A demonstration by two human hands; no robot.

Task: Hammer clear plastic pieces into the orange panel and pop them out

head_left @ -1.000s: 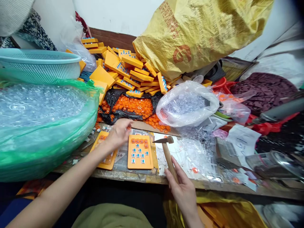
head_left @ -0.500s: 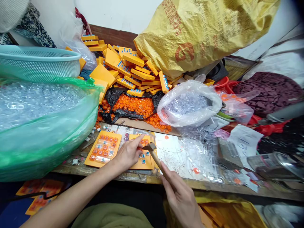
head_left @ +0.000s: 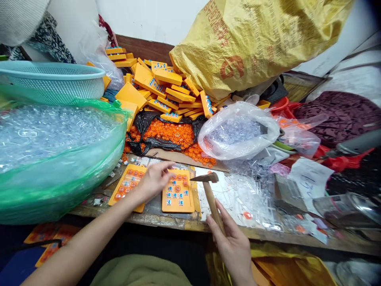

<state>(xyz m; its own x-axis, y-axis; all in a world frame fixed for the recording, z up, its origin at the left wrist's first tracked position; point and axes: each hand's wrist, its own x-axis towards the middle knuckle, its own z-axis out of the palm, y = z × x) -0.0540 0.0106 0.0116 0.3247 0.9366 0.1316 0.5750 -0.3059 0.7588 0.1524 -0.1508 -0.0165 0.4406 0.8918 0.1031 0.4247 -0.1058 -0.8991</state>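
Observation:
My right hand (head_left: pixel 230 242) grips the wooden handle of a small hammer (head_left: pixel 212 198). The hammer's dark head, pointed on one side, hangs just right of a yellow-orange plastic board (head_left: pixel 177 208). This board carries orange ring-shaped caps toward its top and small blue-centred pieces lower down. Over its upper left edge hovers my left hand (head_left: pixel 154 180), fingers bent and apart, with nothing visible in them. Partly under my left wrist lies a second such board (head_left: pixel 131 174), fitted with rows of orange caps and clear parts.
Behind the boards, a black bag (head_left: pixel 149 119) holds orange caps. Yellow boards (head_left: pixel 166 87) are heaped at the back. A green-edged bag (head_left: pixel 74 167) of clear parts bulges at left, and a white bag (head_left: pixel 238 153) of clear parts stands right. A yellow sack (head_left: pixel 262 43) leans behind.
The hammer has swung right, off the board, its head now turned more level. My left hand has drawn up and left, uncovering more of the right-hand board.

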